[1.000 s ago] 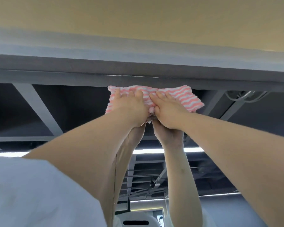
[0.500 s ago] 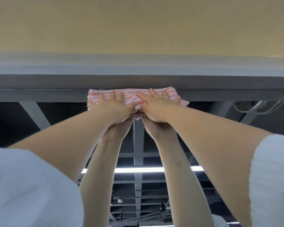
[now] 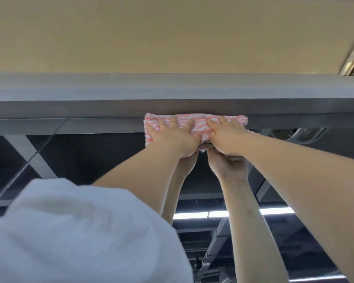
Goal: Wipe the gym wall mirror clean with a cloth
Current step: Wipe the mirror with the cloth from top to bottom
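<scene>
Both my hands lie flat on the cloth (image 3: 194, 125), fingers spread and pressing rather than pinching: my left hand (image 3: 172, 137) on its left half, my right hand (image 3: 227, 137) on its right half, thumbs nearly meeting over a bunched fold in the middle. The cloth, pink and white in wavy stripes, sits hard up against the top edge of the mirror (image 3: 90, 160), just under the grey ledge (image 3: 90, 107) that runs above the glass.

Half a second ago the cloth sat further left along this same top edge; it has now slid to the right, with my arms following and my left sleeve (image 3: 80, 231) swinging into the lower left of view. I judge this to be a sideways stroke along the uppermost strip, not yet finished, since the glass carries on to the right. Below my hands their reflection (image 3: 223, 166) meets them wrist to wrist, so the cloth is truly on the glass.
</scene>
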{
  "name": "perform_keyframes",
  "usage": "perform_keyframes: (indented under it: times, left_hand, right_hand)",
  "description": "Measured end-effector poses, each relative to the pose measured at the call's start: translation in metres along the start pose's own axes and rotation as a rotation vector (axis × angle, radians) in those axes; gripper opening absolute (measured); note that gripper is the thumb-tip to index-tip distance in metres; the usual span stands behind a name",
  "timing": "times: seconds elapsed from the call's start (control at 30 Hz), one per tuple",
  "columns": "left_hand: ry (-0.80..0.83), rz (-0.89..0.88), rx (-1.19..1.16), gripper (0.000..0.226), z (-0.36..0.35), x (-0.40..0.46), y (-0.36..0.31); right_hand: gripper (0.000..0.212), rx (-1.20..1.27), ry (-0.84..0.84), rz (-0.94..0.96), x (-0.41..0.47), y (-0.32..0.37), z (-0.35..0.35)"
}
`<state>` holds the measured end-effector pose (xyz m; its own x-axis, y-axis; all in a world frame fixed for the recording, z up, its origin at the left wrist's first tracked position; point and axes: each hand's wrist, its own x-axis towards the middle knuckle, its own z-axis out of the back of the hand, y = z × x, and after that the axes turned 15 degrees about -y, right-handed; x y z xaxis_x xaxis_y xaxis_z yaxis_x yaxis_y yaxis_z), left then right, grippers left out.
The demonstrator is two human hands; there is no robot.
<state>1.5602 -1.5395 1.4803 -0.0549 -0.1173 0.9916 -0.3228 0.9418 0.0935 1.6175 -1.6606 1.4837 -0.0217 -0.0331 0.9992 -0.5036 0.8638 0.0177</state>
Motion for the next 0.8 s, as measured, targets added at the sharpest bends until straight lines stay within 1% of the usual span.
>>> perform_keyframes:
  times: [0.17,0.37,0.6,0.8]
  left_hand:
    - [0.010,-0.079,-0.047,0.052,-0.006,-0.011,-0.048]
    - [0.022,-0.123,-0.045,0.052,-0.007,-0.038,-0.061]
    - [0.051,-0.141,-0.030,0.052,0.000,-0.059,-0.037]
    - [0.053,-0.108,-0.003,0.053,0.010,-0.082,0.031]
  right_hand:
    - [0.053,-0.009,0.016,-0.063,-0.027,-0.051,0.005]
    - [0.057,0.003,-0.009,-0.072,-0.063,-0.070,0.006]
    - [0.057,0.001,0.007,-0.082,-0.085,-0.045,0.003]
    - [0.056,0.010,0.029,-0.028,-0.100,0.025,0.001]
